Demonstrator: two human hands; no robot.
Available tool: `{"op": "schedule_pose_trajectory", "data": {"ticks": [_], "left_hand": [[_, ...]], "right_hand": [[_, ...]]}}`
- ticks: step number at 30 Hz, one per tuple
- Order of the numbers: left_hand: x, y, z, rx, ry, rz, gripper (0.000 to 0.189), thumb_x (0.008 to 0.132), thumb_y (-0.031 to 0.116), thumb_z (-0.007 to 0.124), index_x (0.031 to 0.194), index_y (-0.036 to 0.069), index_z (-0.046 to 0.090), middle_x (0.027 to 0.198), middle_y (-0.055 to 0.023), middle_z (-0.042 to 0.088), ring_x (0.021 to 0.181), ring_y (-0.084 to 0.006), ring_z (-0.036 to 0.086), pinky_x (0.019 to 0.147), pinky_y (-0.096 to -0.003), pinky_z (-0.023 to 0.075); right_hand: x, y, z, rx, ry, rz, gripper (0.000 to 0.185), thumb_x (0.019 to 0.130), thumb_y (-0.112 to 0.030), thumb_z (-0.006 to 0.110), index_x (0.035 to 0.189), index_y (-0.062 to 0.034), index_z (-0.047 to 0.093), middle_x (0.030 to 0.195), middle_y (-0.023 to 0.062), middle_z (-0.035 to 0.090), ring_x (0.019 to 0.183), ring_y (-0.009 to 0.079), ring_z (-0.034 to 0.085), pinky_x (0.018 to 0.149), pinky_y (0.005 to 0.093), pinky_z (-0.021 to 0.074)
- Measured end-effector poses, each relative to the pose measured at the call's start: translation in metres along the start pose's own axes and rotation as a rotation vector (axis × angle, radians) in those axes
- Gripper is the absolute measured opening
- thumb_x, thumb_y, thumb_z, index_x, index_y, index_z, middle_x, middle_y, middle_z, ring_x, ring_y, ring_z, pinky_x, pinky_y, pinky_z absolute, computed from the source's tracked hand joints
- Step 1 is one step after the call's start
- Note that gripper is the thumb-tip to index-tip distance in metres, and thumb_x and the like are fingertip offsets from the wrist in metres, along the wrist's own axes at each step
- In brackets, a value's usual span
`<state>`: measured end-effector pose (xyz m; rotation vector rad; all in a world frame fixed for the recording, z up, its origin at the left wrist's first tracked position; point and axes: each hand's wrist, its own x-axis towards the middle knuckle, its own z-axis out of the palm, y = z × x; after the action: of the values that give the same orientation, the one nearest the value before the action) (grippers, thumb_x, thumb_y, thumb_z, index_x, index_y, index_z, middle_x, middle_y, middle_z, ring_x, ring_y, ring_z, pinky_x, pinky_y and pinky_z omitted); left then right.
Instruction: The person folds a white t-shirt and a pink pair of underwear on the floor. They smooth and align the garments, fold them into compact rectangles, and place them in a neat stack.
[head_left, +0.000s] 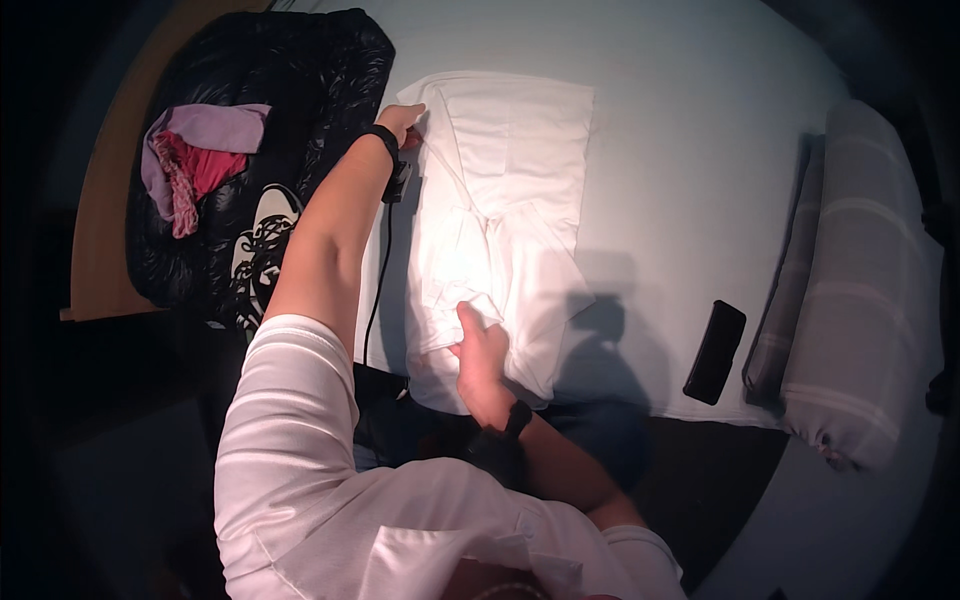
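A white shirt (532, 150) lies partly folded on a pale sheet, with a sleeve-like flap (551, 262) spread across its middle. At the shirt's upper left edge, my left hand (403, 124) pinches the fabric between thumb and fingers. Lower down, my right hand (484, 352) grips a bunched part of the same shirt, its thumb on top and some fingertips hidden under the cloth. The fabric is brightly lit around the right hand, so its folds are hard to separate there.
Left of the shirt is a black puffer jacket (247, 60) bearing pink and lilac cloth (202, 135). Black-and-white sneakers (274, 214) are beside my left arm. A black cable (388, 255) hangs from a wrist device (397, 184). Rightward are a black phone (715, 352) and a grey bolster (855, 300).
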<state>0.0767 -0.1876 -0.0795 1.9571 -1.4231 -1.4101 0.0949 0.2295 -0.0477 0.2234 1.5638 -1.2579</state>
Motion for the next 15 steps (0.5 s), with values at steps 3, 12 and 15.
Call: {"op": "schedule_pose_trajectory", "data": {"ticks": [3, 12, 15], "left_hand": [[0.022, 0.002, 0.008, -0.057, -0.001, 0.026, 0.026, 0.089, 0.021, 0.071, 0.099, -0.001, 0.062, 0.082, -0.0059, 0.060, 0.068, -0.0183, 0.058, 0.057, -0.0303, 0.0474], [-0.031, 0.059, 0.084, -0.272, -0.296, 0.496, 0.017, 0.092, 0.018, 0.069, 0.092, 0.004, 0.060, 0.089, -0.0060, 0.063, 0.075, -0.0146, 0.060, 0.068, -0.0290, 0.0505], [-0.042, 0.054, 0.105, -0.173, -0.420, 0.462, 0.024, 0.096, 0.020, 0.064, 0.112, 0.003, 0.064, 0.107, -0.0054, 0.066, 0.095, -0.0144, 0.064, 0.086, -0.0269, 0.0511]], "right_hand": [[-0.005, -0.009, -0.002, 0.038, -0.003, -0.032, 0.037, 0.094, -0.031, 0.066, 0.085, 0.0045, 0.060, 0.080, 0.0063, 0.054, 0.071, 0.0121, 0.050, 0.067, 0.0305, 0.0521], [-0.018, -0.005, -0.013, -0.008, -0.035, -0.397, 0.028, 0.095, -0.018, 0.064, 0.078, 0.0048, 0.065, 0.078, 0.0030, 0.060, 0.072, 0.0107, 0.050, 0.067, 0.0293, 0.0414], [-0.013, -0.005, -0.023, -0.132, -0.063, -0.113, 0.019, 0.091, -0.014, 0.066, 0.093, 0.0057, 0.067, 0.093, 0.0051, 0.063, 0.079, 0.0107, 0.054, 0.071, 0.0274, 0.0439]]}}
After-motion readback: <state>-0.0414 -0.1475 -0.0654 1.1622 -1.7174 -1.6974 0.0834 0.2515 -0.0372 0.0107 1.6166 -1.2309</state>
